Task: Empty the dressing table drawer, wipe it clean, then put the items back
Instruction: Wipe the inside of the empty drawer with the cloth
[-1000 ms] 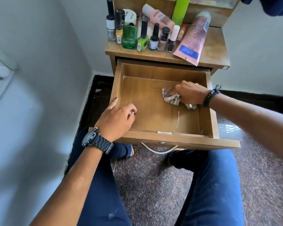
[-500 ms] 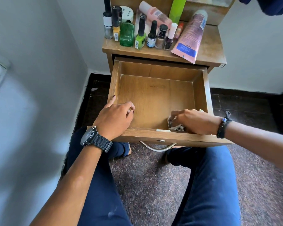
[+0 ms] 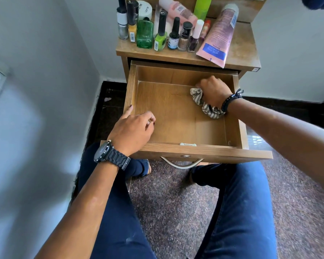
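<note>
The wooden drawer [image 3: 178, 116] stands pulled out with nothing in it but my hand and a cloth. My right hand [image 3: 212, 91] is shut on a striped grey-and-white cloth [image 3: 207, 106] and presses it on the drawer floor at the back right corner. My left hand [image 3: 134, 128] rests on the drawer's front left corner, thumb along the left wall, fingers curled over the rim, holding nothing else. On the dressing table top [image 3: 239, 51] stand several nail polish bottles [image 3: 161, 32], a green glass bottle [image 3: 144, 35] and a pink tube [image 3: 218, 37] lying at an angle.
A white wall runs close along the left. A metal handle [image 3: 181, 164] hangs under the drawer front. My knees in blue jeans [image 3: 239, 212] sit just below the drawer, over a speckled brown floor [image 3: 168, 200].
My right hand with the cloth has swept from the drawer's front right, near the front panel, to the back right corner. My left hand has stayed on the front left corner.
</note>
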A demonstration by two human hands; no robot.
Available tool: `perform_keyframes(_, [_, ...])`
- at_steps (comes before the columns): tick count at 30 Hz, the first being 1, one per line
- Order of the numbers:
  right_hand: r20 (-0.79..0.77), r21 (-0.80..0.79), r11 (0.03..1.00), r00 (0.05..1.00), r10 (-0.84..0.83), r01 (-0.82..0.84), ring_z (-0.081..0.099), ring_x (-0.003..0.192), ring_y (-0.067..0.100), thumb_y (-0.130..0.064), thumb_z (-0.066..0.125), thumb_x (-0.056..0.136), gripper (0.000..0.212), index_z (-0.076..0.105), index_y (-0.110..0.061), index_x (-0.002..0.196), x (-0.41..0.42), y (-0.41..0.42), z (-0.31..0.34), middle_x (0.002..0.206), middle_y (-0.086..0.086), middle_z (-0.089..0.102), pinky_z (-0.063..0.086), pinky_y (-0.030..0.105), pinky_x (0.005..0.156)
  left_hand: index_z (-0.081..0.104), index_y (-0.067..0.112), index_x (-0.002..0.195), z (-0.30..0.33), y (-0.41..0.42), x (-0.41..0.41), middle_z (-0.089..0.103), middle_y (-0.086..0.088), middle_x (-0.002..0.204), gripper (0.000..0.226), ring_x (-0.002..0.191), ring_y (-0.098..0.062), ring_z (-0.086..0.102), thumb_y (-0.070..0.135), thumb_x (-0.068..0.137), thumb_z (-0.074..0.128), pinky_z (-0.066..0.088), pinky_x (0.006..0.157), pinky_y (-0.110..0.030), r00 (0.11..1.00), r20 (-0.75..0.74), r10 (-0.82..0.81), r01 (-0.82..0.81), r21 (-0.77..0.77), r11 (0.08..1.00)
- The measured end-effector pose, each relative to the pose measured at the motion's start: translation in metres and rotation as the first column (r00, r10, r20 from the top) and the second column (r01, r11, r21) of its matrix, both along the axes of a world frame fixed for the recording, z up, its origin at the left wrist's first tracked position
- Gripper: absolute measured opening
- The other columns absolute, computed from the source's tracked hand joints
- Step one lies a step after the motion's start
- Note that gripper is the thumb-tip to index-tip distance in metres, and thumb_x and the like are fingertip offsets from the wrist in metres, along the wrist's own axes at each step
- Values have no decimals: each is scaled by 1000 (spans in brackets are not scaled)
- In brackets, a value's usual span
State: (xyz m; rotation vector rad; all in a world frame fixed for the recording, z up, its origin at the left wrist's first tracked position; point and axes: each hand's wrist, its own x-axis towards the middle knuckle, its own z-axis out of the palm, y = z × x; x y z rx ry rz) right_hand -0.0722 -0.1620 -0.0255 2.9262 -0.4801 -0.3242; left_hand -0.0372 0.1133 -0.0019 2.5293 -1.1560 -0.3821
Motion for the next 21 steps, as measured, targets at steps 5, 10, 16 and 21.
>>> perform_keyframes(5, [-124,129,990,990,66,-50,63,100,33,1,49,85,37,58,-6,120,-28,27,11,114,15,60,51,33,80,56,21,112,4,1,-3,71,5,97,23,101,-14,62,25,97,39,0,114,-23,1000,0,23,-23,-8,1000])
perform_keyframes(10, [-273,391,917,941,198,-79,65,99,25,8,48,82,41,62,-9,117,-79,63,27,116,8,63,54,27,82,56,21,109,4,1,-4,72,6,97,22,104,-16,62,26,97,39,2,115,-25,1000,0,15,-15,-19,1000])
perform_keyframes(16, [-172,275,961,984,56,-7,66,98,32,5,49,84,36,59,-6,118,-67,52,20,116,15,62,55,32,81,55,21,112,6,2,-5,71,4,101,23,108,-18,59,25,97,39,5,116,-27,1000,1,27,-27,-12,1000])
perform_keyframes(21, [-14,71,994,997,-76,77,60,104,40,3,42,91,27,54,2,114,-27,20,18,114,24,58,49,41,85,55,20,115,10,1,-7,69,4,108,25,121,-24,51,26,98,38,2,114,-24,999,-10,41,-41,14,999])
